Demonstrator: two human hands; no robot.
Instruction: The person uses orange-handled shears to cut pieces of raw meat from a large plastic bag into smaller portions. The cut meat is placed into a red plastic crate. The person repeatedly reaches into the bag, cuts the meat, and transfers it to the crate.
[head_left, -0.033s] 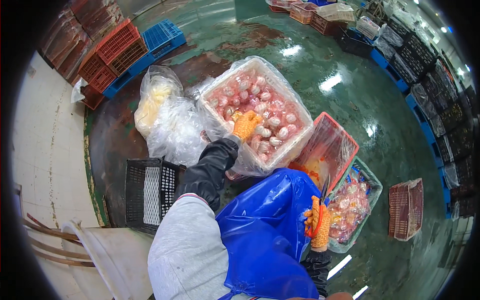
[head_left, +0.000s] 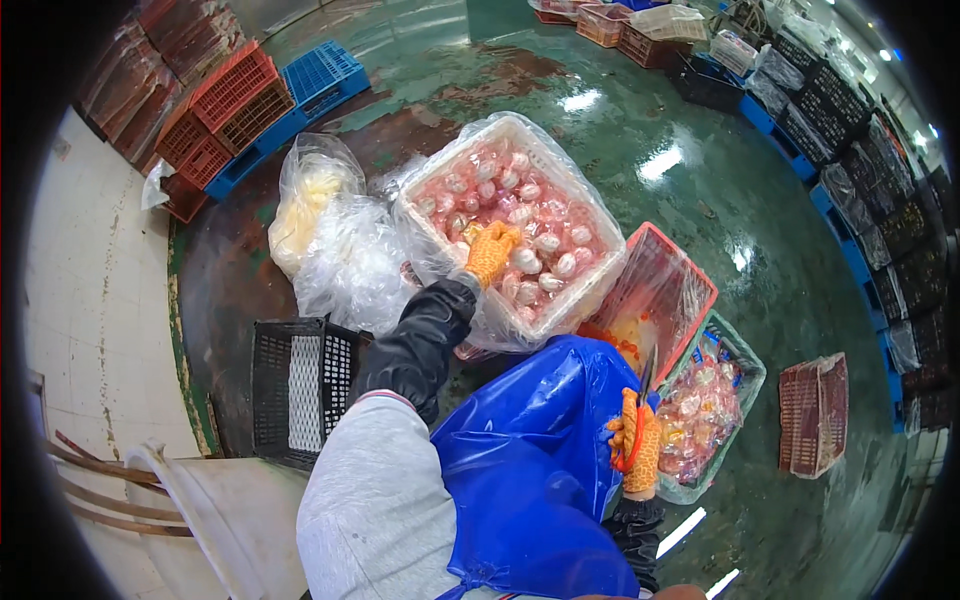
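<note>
My left hand (head_left: 492,250), in an orange textured glove, reaches into a large white crate (head_left: 572,318) lined with clear plastic. Its fingers are curled among many whitish, ridged round pieces (head_left: 547,243) lying in pinkish wrapping or liquid; whatever they grip is hidden. Scissors (head_left: 639,435) with red handles are in my gloved right hand (head_left: 640,445), blades pointing up and away. That hand is beside my blue apron (head_left: 530,450), close to a green crate (head_left: 745,412) of pinkish, plastic-wrapped pieces. Behind it, a red crate (head_left: 690,262) with a clear liner holds orange bits and cloudy liquid.
Clear plastic bags (head_left: 350,260), one with pale yellow contents, lie left of the white crate. A black crate (head_left: 262,390) stands near my left arm. A brownish-red crate (head_left: 812,415) is on the wet green floor (head_left: 640,120) at right. Stacked crates (head_left: 235,90) line both sides.
</note>
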